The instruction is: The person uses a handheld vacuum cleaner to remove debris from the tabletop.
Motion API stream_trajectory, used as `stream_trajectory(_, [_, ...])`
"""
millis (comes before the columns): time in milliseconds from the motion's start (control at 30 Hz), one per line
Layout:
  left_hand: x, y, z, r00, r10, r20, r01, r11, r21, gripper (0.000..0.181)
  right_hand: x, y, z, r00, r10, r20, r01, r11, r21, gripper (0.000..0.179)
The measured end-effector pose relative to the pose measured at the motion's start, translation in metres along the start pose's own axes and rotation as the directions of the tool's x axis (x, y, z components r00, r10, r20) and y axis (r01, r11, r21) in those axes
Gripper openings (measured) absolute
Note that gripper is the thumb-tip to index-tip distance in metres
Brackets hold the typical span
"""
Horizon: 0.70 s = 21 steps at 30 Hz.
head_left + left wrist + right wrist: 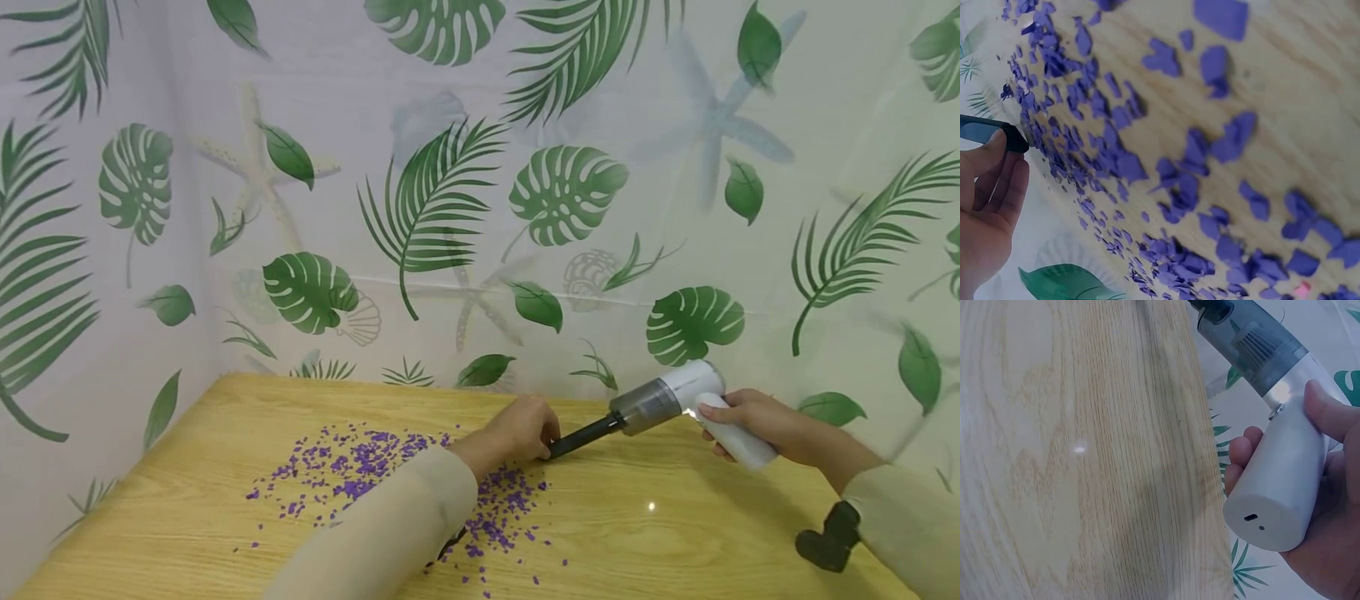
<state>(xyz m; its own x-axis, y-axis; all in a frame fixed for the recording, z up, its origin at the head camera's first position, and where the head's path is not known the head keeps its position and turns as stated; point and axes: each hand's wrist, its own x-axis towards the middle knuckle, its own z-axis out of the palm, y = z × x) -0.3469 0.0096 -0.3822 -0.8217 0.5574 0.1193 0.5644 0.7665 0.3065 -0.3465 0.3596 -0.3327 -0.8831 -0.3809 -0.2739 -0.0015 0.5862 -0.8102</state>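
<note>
A white handheld vacuum cleaner (693,387) with a clear grey dust cup (1254,344) is held above the table. My right hand (765,425) grips its white handle (1279,481), fingers wrapped round and thumb on top. At the other end, my left hand (517,429) pinches the tip of the black nozzle (585,437) between thumb and fingers; the left wrist view shows the nozzle's dark end (1015,139) there. Small purple paper scraps (360,475) lie scattered under and around my left forearm, close to the nozzle tip.
The scraps lie on a wood-grain table (637,542), with one pink bit (1302,289) among them. Behind the table's far edge hangs a white sheet (465,333) printed with green leaves and starfish. A dark strap piece (828,537) hangs by my right sleeve.
</note>
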Motion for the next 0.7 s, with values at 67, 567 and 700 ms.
stream_trajectory(67, [0.000, 0.001, 0.001, 1.000, -0.004, 0.009, 0.004, 1.000, 0.004, 0.018, 0.000, 0.001, 0.000, 1.000, 0.007, 0.000, -0.007, 1.000, -0.006, 0.045])
stream_trajectory(567, [-0.006, 0.011, 0.002, 0.995, 0.045, 0.094, -0.047, 0.999, 0.020, 0.015, -0.006, 0.006, -0.004, 0.998, -0.013, 0.057, 0.015, 0.999, -0.039, 0.042])
stream_trajectory(700, [-0.009, 0.012, 0.004, 0.993, 0.050, 0.105, -0.053, 0.998, 0.021, 0.015, -0.006, 0.007, -0.004, 0.997, -0.024, 0.072, 0.028, 0.999, -0.047, 0.044])
